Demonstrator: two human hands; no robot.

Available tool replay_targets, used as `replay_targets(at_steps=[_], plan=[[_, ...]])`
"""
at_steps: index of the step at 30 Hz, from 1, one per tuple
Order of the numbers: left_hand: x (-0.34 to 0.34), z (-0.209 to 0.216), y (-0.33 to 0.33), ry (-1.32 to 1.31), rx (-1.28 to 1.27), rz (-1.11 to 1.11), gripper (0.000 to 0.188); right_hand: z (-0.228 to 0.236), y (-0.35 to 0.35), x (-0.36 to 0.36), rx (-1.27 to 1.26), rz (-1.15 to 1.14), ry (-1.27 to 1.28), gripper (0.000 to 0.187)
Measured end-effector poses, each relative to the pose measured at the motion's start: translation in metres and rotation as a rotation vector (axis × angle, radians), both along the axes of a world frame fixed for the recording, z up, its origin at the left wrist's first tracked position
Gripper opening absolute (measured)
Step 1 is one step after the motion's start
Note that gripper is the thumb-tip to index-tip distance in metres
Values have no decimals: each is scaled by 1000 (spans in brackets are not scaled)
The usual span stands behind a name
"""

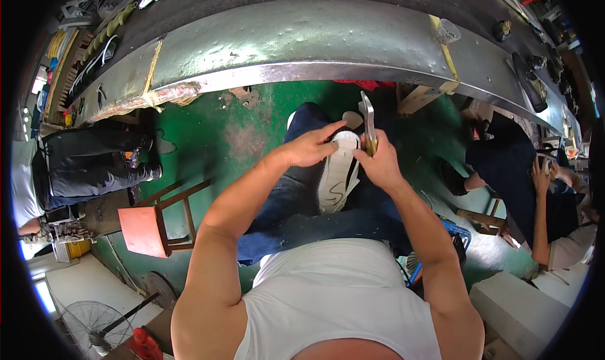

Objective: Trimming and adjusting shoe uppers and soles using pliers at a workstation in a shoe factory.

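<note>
Between my knees a white shoe point(335, 182) with dark line markings lies lengthwise, one end toward my lap. My left hand point(310, 148) grips the shoe's far end, index finger stretched across it and thumb on its pale surface. Closed in my right hand point(380, 162) is a metal hand tool with a yellowish handle point(367, 115), like lasting pincers, its head pointing away from me. The right thumb touches the shoe's right edge. A pale round shape point(352, 119) shows just beyond the shoe; what it is I cannot tell.
A metal-edged workbench point(283, 41) with a dark belt curves across the far side. An orange-seated stool point(144, 231) stands left, near a standing person point(94, 164). Another person point(523, 177) sits working at right. A fan point(94, 325) is at lower left.
</note>
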State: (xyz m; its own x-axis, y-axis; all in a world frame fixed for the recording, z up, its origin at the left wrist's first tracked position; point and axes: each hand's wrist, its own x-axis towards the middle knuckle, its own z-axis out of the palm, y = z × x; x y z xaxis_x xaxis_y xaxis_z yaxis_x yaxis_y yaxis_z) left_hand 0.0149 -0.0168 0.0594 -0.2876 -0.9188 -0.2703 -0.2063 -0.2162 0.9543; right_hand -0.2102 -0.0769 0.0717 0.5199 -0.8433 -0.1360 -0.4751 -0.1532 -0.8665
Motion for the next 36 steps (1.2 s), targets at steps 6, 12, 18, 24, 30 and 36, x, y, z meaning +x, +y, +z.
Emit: replay_targets(at_steps=[6, 12, 18, 24, 30, 36], plan=[[9, -9, -39, 193, 251, -136, 76, -6, -9, 5, -61, -39, 22, 30], [-27, -38, -44, 270, 198, 45, 67, -39, -18, -8, -199, -60, 26, 34], [-41, -47, -32, 525, 301, 224, 49, -6, -19, -39, 42, 39, 60, 33], [-41, -53, -27, 294, 231, 304, 38, 5, 22, -71, 664, 119, 31, 25], [-37, -63, -16, 103, 24, 284, 40, 14, 13, -55, 1012, 86, -119, 25], [-37, -46, -8, -35, -15, 302, 51, 6, 9, -55, 1118, 171, -120, 27]])
